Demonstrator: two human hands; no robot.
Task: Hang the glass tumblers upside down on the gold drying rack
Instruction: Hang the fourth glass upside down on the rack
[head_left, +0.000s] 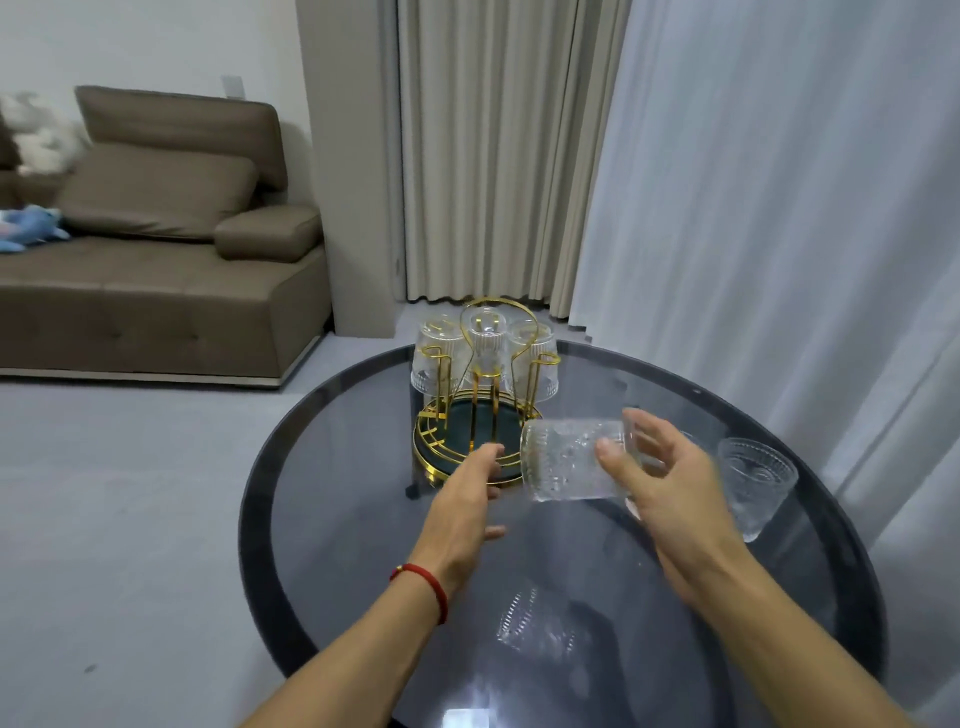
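The gold drying rack (480, 415) with a dark green base stands at the far side of a round dark glass table (332, 467). Three glass tumblers hang upside down on its back prongs: left (434, 358), middle (485, 338), right (535, 364). My right hand (670, 483) grips a textured tumbler (569, 460) lying on its side in the air, mouth toward the rack. My left hand (467, 512) reaches to the rack's near rim, fingers touching it. Another tumbler (756, 488) stands upright on the table at the right.
A reflection of a glass shows in the tabletop near me. A brown sofa (156, 270) stands at the left across a grey floor. Beige and white curtains (753, 208) hang behind and to the right of the table.
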